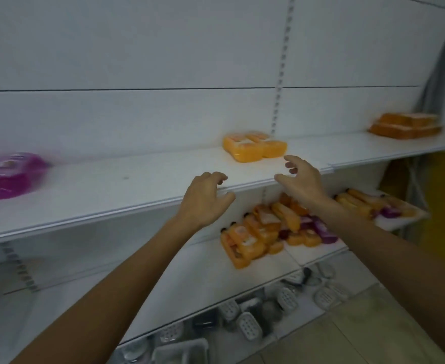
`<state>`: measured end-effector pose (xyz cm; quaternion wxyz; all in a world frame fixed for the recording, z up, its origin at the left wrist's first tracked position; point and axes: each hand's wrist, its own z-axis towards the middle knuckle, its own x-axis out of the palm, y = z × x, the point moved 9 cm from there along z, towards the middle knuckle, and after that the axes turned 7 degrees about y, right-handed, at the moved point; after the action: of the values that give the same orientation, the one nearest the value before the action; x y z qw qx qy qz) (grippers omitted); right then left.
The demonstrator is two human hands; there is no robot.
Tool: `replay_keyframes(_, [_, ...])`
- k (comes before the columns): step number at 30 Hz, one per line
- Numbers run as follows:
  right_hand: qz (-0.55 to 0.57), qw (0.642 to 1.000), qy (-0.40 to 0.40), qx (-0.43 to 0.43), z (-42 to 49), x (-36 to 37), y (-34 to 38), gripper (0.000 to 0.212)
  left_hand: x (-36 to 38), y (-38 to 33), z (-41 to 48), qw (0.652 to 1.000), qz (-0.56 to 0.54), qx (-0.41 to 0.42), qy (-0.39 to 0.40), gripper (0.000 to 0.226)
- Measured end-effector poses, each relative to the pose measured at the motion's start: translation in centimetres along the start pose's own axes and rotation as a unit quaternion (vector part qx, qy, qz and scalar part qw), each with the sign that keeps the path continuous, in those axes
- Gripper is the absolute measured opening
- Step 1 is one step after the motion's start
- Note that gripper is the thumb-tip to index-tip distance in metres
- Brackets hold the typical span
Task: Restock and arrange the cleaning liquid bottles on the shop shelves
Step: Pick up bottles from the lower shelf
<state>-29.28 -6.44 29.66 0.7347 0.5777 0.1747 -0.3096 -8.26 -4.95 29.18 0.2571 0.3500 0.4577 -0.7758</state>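
Orange bottles (254,147) are lying on the shelf (111,190); left hand (205,198) and right hand (300,179) are hovering, fingers apart and empty, risking shoving them backward

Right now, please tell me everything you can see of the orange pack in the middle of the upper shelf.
The orange pack looks like a few orange plastic bottles wrapped together, lying flat with pale labels facing up. Blur hides any text. It rests on the white upper shelf, near the back wall beside the slotted upright. Only the shelf touches it; the right hand hovers just in front, empty.
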Motion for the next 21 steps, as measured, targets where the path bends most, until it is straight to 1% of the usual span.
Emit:
replay_keyframes(2, [0.001, 0.999, -0.01, 0.038, -1.5, -3.7, -4.3, 0.056, 4.3, -3.4, 0.7, 0.999, -0.014, 0.021, 0.03, 0.041])
replay_keyframes(4, [-0.009, 0.997, -0.025, 0.073, -3.1, -7.1, -8.2, 0.056, 8.3, -6.4, 1.2, 0.997, -0.032, 0.038, 0.058, 0.034])
replay_keyframes(6, [-0.012, 0.994, -0.047, 0.102, -4.6, -10.0, -11.8, 0.048, 12.2, -8.7, 1.8, 0.994, -0.05, 0.043, 0.092, 0.029])
replay_keyframes(8, [-0.003, 0.989, -0.07, 0.13, -6.4, -12.1, -15.1, 0.042, 15.9, -10.2, 2.4, 0.989, -0.067, 0.047, 0.121, 0.022])
replay_keyframes(11, [0.007, 0.98, -0.075, 0.183, -8.7, -13.6, -20.3, 0.043, 21.3, -11.6, 3.5, 0.982, -0.08, 0.05, 0.165, 0.011])
replay_keyframes(13, [0.005, 0.973, -0.08, 0.218, -9.4, -14.6, -23.8, 0.047, 24.6, -12.2, 4.4, 0.977, -0.069, 0.048, 0.194, 0.026])
replay_keyframes(16, [-0.011, 0.965, -0.076, 0.25, -8.0, -16.2, -28.3, 0.053, 29.4, -12.4, 6.6, 0.97, -0.092, 0.036, 0.222, 0.019])
replay_keyframes(17, [-0.015, 0.964, -0.075, 0.253, -7.1, -16.8, -29.4, 0.054, 30.8, -12.4, 7.6, 0.969, -0.093, 0.03, 0.228, 0.02])
replay_keyframes(19, [-0.019, 0.964, -0.068, 0.255, -4.2, -17.7, -31.5, 0.05, 33.6, -12.0, 10.4, 0.969, -0.089, 0.027, 0.231, 0.025])
replay_keyframes(21, [-0.009, 0.965, -0.06, 0.256, -1.7, -18.0, -32.5, 0.046, 35.1, -11.6, 12.6, 0.969, -0.093, 0.025, 0.227, 0.024])
